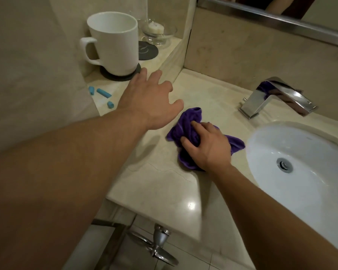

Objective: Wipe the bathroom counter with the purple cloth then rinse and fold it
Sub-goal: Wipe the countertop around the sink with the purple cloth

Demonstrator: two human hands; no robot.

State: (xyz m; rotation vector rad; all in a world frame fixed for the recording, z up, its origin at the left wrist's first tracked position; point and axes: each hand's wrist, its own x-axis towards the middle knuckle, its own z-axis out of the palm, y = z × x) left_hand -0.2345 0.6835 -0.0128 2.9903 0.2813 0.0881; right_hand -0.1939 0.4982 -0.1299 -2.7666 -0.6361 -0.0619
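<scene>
The purple cloth (187,121) lies bunched on the beige marble counter (160,190), left of the sink. My right hand (207,145) sits on top of it, fingers and thumb curled into the folds and gripping the cloth. My left hand (152,102) hovers over the counter's back left, fingers spread and straight, holding nothing; its fingertips reach toward the raised ledge by the white mug (113,43).
The white oval sink (300,162) with its drain is at the right, a chrome faucet (277,96) behind it. On the raised ledge stand the mug on a dark coaster, a glass soap dish (158,30) and blue caps (103,93). The counter's front edge drops to a tiled floor.
</scene>
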